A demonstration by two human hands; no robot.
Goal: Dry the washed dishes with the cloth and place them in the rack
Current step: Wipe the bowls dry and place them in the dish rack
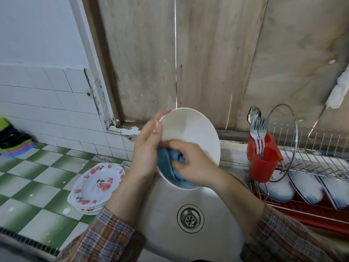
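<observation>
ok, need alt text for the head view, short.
A person's left hand holds a white bowl tilted over a steel sink while the right hand presses a blue cloth inside it. A stack of floral plates sits on the green-checked counter to the left; a wire rack on the right holds plates and a red cutlery holder.

At lower centre we see a steel sink [166, 201] with its drain [190, 218]. Green-and-white checkered tiles [37, 186] cover the counter at lower left, white wall tiles [47, 103] rise above them, and wooden boards [207, 53] fill the upper frame.
</observation>
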